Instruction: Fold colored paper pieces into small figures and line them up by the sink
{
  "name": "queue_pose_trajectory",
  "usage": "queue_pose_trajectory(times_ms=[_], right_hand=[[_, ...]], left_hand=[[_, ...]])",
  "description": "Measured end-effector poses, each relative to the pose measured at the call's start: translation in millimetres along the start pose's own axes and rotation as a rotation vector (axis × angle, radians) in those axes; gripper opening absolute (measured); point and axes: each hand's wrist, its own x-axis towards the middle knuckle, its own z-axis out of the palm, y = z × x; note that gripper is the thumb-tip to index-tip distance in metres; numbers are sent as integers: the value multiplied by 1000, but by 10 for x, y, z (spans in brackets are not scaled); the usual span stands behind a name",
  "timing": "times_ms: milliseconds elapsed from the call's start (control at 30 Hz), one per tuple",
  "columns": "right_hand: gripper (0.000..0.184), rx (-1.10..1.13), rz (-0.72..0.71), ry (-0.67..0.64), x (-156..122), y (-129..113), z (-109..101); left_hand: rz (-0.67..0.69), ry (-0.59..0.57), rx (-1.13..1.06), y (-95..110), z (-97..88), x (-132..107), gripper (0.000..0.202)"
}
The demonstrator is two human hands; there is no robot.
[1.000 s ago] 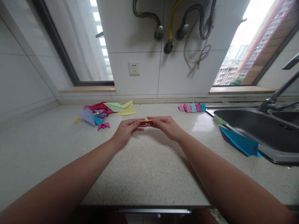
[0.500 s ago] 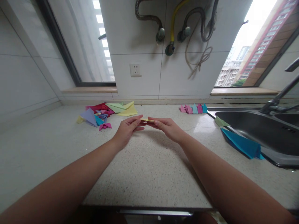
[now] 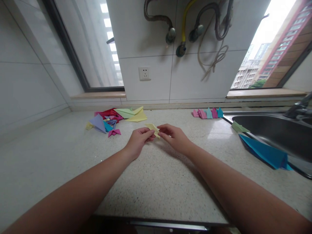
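A small folded piece of pale yellow paper (image 3: 152, 128) is pinched between both my hands above the speckled countertop (image 3: 156, 182). My left hand (image 3: 138, 140) grips its left side with curled fingers. My right hand (image 3: 173, 136) pinches its right side with thumb and fingertips. The paper stands tilted, one pointed corner up and to the left. Part of it is hidden behind my fingers.
A pile of coloured folded papers (image 3: 110, 118) lies at the back left. A row of small pink and teal folded pieces (image 3: 207, 113) stands by the wall. A blue paper plane (image 3: 265, 152) and a green piece (image 3: 239, 127) rest on the sink (image 3: 275, 133) rim.
The yellow paper was held flat and edge-on between my hands; now it is turned up so its face shows, and my hands have come closer together. The view has shifted slightly right.
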Motion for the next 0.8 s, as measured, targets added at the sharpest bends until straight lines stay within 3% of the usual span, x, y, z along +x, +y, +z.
queue_pose_trajectory(times_ms=[100, 433, 800], right_hand=[[21, 71, 79, 67, 35, 51, 52], [16, 151, 127, 61, 28, 94, 87], [9, -179, -65, 148, -8, -120, 13]], left_hand=[[38, -25, 98, 0, 16, -18, 24], [114, -5, 236, 49, 57, -53, 23], [90, -46, 217, 97, 95, -103, 22]])
